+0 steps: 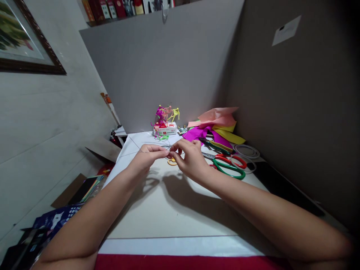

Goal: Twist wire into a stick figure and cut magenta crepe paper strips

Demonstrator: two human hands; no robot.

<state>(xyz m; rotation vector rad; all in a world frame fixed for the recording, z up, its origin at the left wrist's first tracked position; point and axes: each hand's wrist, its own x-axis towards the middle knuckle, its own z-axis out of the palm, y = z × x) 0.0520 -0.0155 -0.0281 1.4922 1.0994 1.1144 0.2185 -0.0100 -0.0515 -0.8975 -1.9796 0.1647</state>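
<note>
My left hand [150, 155] and my right hand [189, 157] meet fingertip to fingertip above the table. Both are closed in a pinch on thin dark wire [135, 143], whose loose ends stick out to the upper left past my left hand. The fingers hide the spot where the wire is gripped. Just beneath them shows a small orange ring-shaped piece [172, 162], partly covered by my right hand. Right of that hand lie scissors with green handles [229, 170], a red-handled tool [239, 161] and dark-handled pliers [215, 145].
Small coloured wire figures [167, 112] stand on and around a little white box [168, 129] at the back. Pink, purple and yellow sheets [216, 118] lie beside it. Coils of pale wire [247, 151] rest at right, near a black strip [281, 187]. Grey panels [174, 67] enclose the table.
</note>
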